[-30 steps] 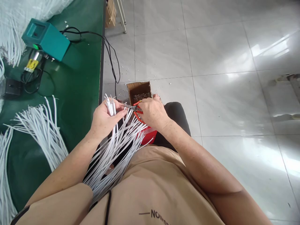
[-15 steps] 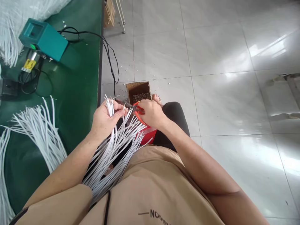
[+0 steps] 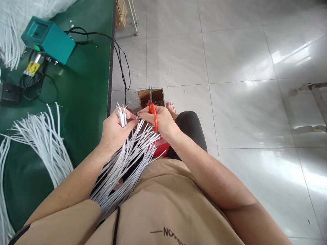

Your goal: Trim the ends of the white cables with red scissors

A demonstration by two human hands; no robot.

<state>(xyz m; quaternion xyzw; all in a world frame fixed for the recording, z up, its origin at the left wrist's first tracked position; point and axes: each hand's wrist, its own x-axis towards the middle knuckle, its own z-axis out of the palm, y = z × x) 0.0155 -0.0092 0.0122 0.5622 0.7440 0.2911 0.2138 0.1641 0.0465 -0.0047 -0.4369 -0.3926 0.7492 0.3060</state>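
Note:
My left hand [image 3: 114, 127] is closed around a bunch of white cables [image 3: 122, 117], their stripped ends sticking up past the fingers. Its thumb and forefinger pinch the tip of one wire, and the fingertips of my right hand [image 3: 163, 120] meet it there. Held in the right hand are red-handled scissors [image 3: 154, 117], their pointed blades aimed away from me and slightly apart. More loose white wires [image 3: 127, 170] fan over my lap below the hands. The tiny detail at the pinched wire end is hard to make out.
Left of me is a green table [image 3: 87, 75] bearing a teal powered device [image 3: 49, 39], black cords and another white cable bundle [image 3: 46, 143]. An open cardboard box [image 3: 143, 97] with clippings stands on the floor beyond my hands. Scraps lie on the grey tiles.
The scissors have swung from pointing left at the wire to pointing forward, away from it. My right fingertips have moved left to the wire end at my left hand.

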